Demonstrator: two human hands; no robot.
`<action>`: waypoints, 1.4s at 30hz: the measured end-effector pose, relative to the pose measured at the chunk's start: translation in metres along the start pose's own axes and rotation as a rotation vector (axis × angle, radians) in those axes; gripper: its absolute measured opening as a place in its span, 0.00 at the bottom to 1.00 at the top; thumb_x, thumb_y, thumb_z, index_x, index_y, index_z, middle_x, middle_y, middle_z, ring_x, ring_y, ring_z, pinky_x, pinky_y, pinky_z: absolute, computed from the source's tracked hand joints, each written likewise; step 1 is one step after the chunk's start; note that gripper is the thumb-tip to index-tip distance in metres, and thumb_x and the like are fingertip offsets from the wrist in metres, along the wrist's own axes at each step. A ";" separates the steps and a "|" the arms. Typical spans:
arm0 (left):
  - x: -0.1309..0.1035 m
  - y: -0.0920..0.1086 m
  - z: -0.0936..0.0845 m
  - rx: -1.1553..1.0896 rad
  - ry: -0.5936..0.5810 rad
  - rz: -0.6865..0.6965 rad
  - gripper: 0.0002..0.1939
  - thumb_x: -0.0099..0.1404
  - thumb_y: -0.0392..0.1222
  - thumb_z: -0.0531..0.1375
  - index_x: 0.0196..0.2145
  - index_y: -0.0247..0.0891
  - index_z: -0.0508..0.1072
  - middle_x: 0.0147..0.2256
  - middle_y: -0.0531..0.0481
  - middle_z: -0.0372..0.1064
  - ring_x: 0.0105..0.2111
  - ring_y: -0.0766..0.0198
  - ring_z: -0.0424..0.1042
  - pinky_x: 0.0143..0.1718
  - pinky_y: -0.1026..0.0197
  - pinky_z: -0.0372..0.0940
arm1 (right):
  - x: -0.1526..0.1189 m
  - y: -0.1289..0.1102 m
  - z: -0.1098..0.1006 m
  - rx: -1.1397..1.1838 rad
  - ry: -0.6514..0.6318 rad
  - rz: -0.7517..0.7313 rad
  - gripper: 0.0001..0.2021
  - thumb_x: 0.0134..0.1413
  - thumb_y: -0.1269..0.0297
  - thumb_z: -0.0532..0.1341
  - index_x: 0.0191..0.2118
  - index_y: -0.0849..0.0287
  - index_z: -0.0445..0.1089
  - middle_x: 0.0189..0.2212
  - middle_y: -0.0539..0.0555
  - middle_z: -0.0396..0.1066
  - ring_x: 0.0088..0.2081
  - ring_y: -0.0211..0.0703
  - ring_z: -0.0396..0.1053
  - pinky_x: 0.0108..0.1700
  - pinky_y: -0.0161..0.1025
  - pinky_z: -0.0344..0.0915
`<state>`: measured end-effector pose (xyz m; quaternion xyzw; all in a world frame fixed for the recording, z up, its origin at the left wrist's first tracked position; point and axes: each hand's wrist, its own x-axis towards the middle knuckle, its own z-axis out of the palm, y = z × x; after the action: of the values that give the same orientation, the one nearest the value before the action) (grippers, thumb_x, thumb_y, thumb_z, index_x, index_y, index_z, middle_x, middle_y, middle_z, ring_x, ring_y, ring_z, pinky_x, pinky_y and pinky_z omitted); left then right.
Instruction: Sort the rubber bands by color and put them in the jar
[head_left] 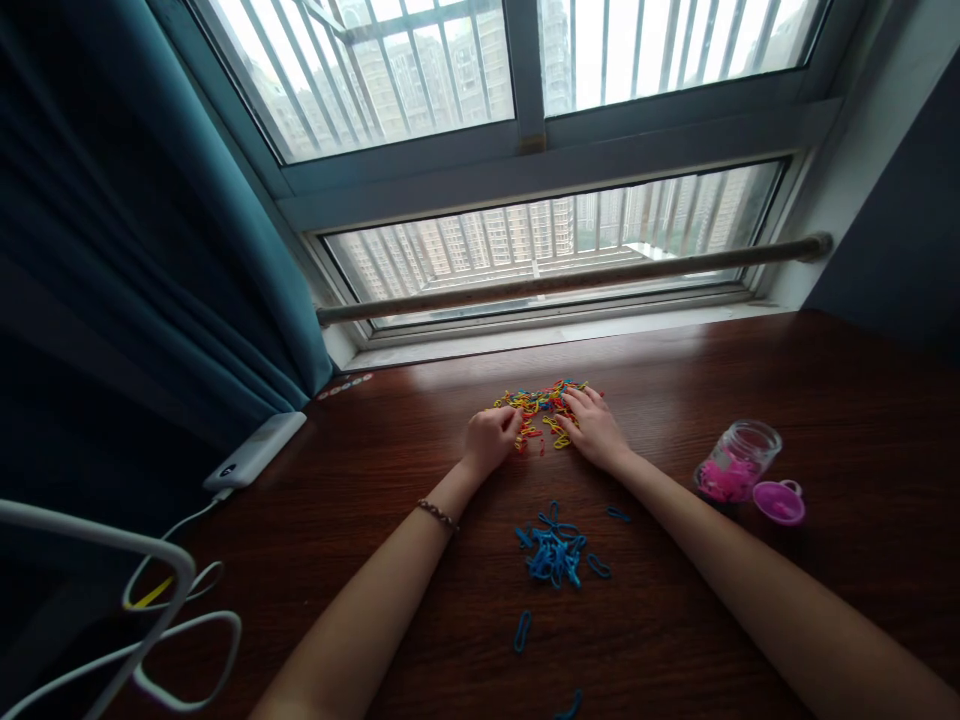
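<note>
A pile of small red, yellow and blue bands (541, 402) lies on the dark wooden table. At its left side is my left hand (491, 438), with the fingers curled and pressed together; whatever they may hold is too small to make out. My right hand (594, 428) rests on the right side of the pile, palm down, its fingers spread. Nearer to me, between my forearms, sits a heap of blue bands (555, 552), with a few single blue bands around it.
On the right, a clear jar (739, 462) with pink pieces tilts beside a pink lid (780, 502). A white power bank (256, 450) with a cable lies at the left by the blue curtain (225, 250). Behind the table is a window with a rail (540, 287).
</note>
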<state>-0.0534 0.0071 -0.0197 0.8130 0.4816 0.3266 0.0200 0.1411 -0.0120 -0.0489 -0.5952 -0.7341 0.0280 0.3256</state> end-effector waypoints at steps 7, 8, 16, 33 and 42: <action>0.006 -0.013 0.000 0.042 0.171 -0.036 0.14 0.62 0.42 0.49 0.30 0.36 0.73 0.27 0.48 0.69 0.32 0.62 0.65 0.34 0.63 0.59 | 0.002 -0.008 0.002 -0.134 -0.071 0.120 0.22 0.55 0.49 0.48 0.50 0.54 0.63 0.53 0.55 0.59 0.55 0.53 0.48 0.55 0.53 0.43; 0.008 -0.014 0.000 0.037 0.173 -0.024 0.13 0.62 0.41 0.50 0.31 0.36 0.72 0.30 0.48 0.69 0.34 0.62 0.65 0.37 0.62 0.60 | 0.003 -0.008 0.002 -0.134 -0.069 0.120 0.22 0.55 0.50 0.48 0.50 0.54 0.63 0.53 0.54 0.60 0.55 0.53 0.48 0.55 0.53 0.42; 0.040 -0.025 0.016 0.081 -0.058 0.050 0.16 0.60 0.32 0.49 0.44 0.38 0.68 0.44 0.47 0.68 0.49 0.59 0.60 0.51 0.53 0.53 | 0.005 -0.001 -0.002 0.090 0.114 0.136 0.16 0.56 0.61 0.48 0.44 0.59 0.68 0.45 0.57 0.67 0.48 0.46 0.59 0.50 0.43 0.54; 0.034 -0.023 0.007 -0.099 -0.005 0.004 0.13 0.57 0.30 0.51 0.36 0.35 0.73 0.39 0.44 0.70 0.41 0.60 0.67 0.47 0.52 0.59 | 0.008 0.006 -0.002 0.228 0.193 0.185 0.13 0.51 0.65 0.52 0.34 0.59 0.73 0.41 0.55 0.70 0.47 0.46 0.61 0.50 0.42 0.56; -0.020 0.015 -0.007 -0.722 -0.049 -0.257 0.08 0.54 0.41 0.59 0.29 0.33 0.72 0.29 0.48 0.71 0.29 0.64 0.71 0.31 0.63 0.67 | 0.010 0.017 0.001 0.307 0.328 0.296 0.19 0.50 0.72 0.46 0.44 0.65 0.68 0.40 0.59 0.70 0.43 0.44 0.65 0.47 0.41 0.60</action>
<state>-0.0525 -0.0186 -0.0194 0.6941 0.4329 0.4505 0.3575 0.1543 0.0024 -0.0524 -0.6363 -0.5636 0.0892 0.5191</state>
